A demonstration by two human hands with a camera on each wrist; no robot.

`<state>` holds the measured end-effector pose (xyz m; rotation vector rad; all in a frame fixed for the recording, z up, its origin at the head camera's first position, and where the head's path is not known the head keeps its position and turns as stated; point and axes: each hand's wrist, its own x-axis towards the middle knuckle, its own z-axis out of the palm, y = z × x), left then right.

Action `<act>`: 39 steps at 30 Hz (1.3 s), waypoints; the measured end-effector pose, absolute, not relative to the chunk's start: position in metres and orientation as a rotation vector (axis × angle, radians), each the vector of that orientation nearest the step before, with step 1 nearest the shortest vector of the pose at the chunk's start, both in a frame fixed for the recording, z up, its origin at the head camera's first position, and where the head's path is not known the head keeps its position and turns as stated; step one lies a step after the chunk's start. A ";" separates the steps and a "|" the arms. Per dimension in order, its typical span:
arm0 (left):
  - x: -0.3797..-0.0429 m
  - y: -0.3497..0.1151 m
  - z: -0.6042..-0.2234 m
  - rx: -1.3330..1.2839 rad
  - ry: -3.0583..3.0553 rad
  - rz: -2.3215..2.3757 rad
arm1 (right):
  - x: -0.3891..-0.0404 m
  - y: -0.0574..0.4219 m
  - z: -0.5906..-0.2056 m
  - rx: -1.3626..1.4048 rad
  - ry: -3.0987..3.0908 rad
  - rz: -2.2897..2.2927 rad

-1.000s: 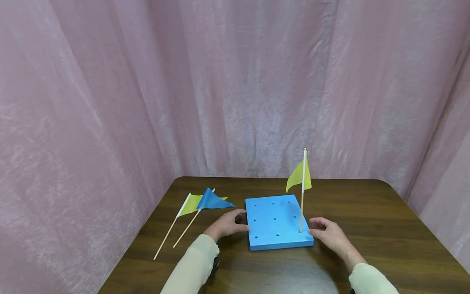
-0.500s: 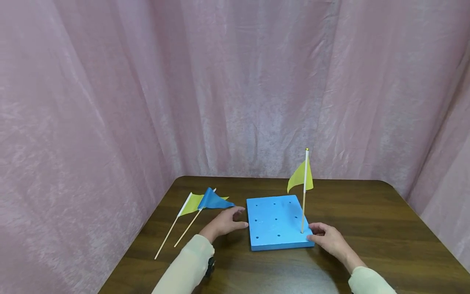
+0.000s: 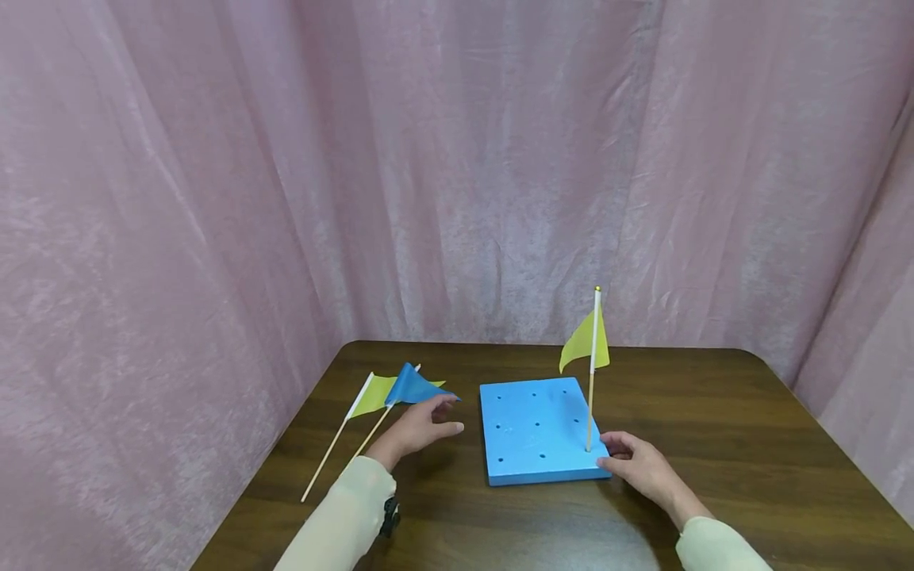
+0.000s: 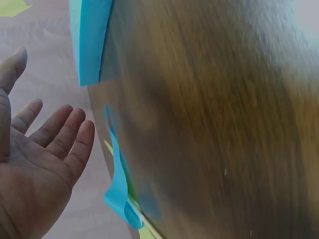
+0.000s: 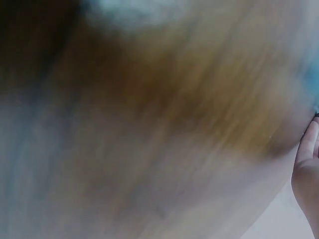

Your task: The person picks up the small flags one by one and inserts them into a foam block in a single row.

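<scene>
Blue flag (image 3: 411,386) overlaps a yellow flag (image 3: 370,397) near the left hand (image 3: 416,429), fingers loose, empty; right hand (image 3: 645,468) pinches the board (image 3: 544,434).

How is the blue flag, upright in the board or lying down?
Lying down: the blue flag lies on the table, overlapping a yellow flag, apart from the board.

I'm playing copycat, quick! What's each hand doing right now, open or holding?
Left hand: open, empty, near the blue flag.
Right hand: touching the blue board; whether it's gripping can't be told.
</scene>
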<state>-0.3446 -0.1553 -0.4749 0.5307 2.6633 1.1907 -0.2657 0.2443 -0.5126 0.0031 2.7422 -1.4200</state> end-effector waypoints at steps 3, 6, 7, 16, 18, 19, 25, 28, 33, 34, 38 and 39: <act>-0.345 -0.165 -0.472 0.543 2.660 1.213 | -0.266 0.244 -0.512 -0.003 2.739 -1.419; -0.345 -0.174 -0.470 0.555 2.668 1.221 | -0.266 0.244 -0.513 -0.026 2.743 -1.413; -0.345 -0.178 -0.469 0.553 2.672 1.219 | -0.266 0.244 -0.513 -0.028 2.746 -1.411; -0.345 -0.206 -0.469 0.422 2.682 1.307 | -0.267 0.247 -0.510 -0.097 2.800 -1.323; -0.346 -0.211 -0.470 0.399 2.694 1.316 | -0.266 0.247 -0.510 -0.104 2.812 -1.295; -0.346 -0.213 -0.471 0.392 2.700 1.319 | -0.266 0.248 -0.510 -0.106 2.817 -1.284; -0.346 -0.222 -0.473 0.367 2.729 1.341 | -0.263 0.249 -0.511 -0.129 2.840 -1.253; -0.347 -0.227 -0.474 0.337 2.740 1.358 | -0.263 0.249 -0.512 -0.149 2.856 -1.234; -0.349 -0.238 -0.475 0.277 2.777 1.366 | -0.262 0.249 -0.514 -0.194 2.888 -1.206; -0.349 -0.240 -0.474 0.261 2.784 1.367 | -0.262 0.249 -0.514 -0.198 2.892 -1.208; -0.349 -0.249 -0.476 0.206 2.784 1.371 | -0.261 0.249 -0.515 -0.206 2.892 -1.212; -0.349 -0.251 -0.477 0.193 2.789 1.365 | -0.261 0.250 -0.515 -0.205 2.891 -1.212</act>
